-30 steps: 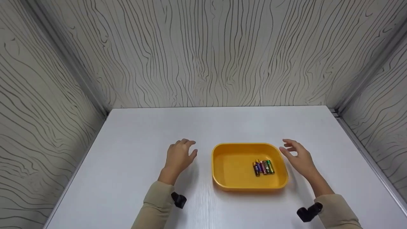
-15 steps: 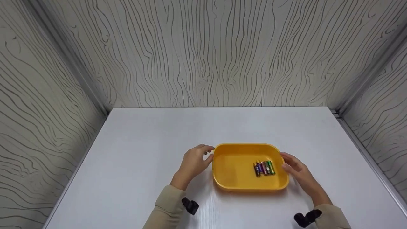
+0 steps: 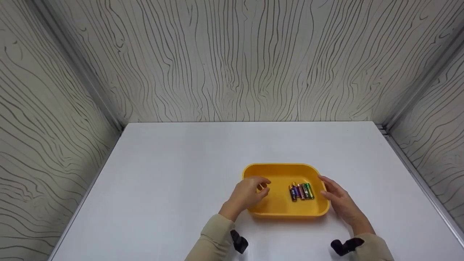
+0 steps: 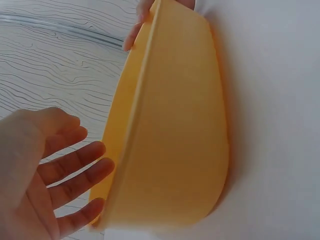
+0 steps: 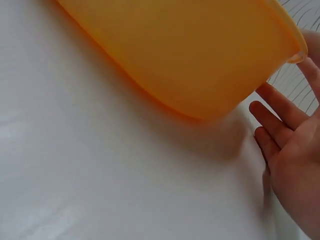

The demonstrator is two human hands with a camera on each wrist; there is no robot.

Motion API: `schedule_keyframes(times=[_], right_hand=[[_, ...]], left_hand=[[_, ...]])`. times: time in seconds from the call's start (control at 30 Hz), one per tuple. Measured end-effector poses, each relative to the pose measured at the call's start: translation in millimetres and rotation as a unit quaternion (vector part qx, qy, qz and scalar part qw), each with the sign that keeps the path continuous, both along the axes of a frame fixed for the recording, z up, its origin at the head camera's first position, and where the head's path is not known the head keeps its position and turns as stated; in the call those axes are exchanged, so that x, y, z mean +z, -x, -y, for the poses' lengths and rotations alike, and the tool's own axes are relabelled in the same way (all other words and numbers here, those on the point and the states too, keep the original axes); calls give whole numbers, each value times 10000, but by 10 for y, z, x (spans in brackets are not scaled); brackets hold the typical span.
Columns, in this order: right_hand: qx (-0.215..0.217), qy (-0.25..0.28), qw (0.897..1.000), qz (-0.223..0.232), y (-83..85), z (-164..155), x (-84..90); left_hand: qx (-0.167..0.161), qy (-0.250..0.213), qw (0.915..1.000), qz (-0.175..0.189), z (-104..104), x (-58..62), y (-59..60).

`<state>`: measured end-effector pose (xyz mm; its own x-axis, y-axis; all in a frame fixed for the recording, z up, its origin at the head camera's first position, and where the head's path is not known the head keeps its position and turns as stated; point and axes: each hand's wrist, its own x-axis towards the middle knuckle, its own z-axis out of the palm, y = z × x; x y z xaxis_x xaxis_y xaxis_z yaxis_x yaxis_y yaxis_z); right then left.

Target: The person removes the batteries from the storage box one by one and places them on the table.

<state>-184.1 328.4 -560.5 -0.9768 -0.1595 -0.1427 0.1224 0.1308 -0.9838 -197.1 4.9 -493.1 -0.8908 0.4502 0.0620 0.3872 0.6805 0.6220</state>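
A yellow rectangular tray (image 3: 270, 208) with rounded corners sits on the white table. Several small batteries (image 3: 301, 191), with purple, pink and green wraps among them, lie in a row inside its right half. Over the tray's left side hovers my left hand (image 3: 248, 192), fingers loosely bent with nothing between them. From the left wrist, its fingertips (image 4: 102, 167) appear spread beside the rim. My right hand (image 3: 342, 203) holds the tray's right edge, thumb over the rim and the other fingers along the outer wall. The right wrist view shows those fingers (image 5: 280, 107) beside the outer wall.
The white table (image 3: 174, 163) extends around the tray. A wood-grain patterned panel (image 3: 232, 61) stands behind it, with similar panels left and right. Black wrist cameras (image 3: 239, 242) are strapped on both beige sleeves (image 3: 214, 239).
My left hand has moved right, from beside the tray to over its left part. My right hand has come in to the right rim and now holds it. Tray and batteries look almost unmoved.
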Motion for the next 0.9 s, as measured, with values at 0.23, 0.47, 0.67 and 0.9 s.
schedule_keyframes(times=[0.23, 0.47, 0.67, 0.9], right_hand=[[24, -19, 9994, 352, 8, 5, -7], [170, 48, 9991, 383, 14, -14, -47], [165, 265, 9985, 456, 11, -35, -32], [273, 140, 9988, 375, -10, -46, -18]], left_hand=[[96, -184, 9972, 716, -312, -138, 20], [280, -803, 9844, 1538, -482, -239, 93], [808, -1191, 9661, 2145, -592, -249, 163], [1311, -827, 9635, 2181, -750, -270, 143]])
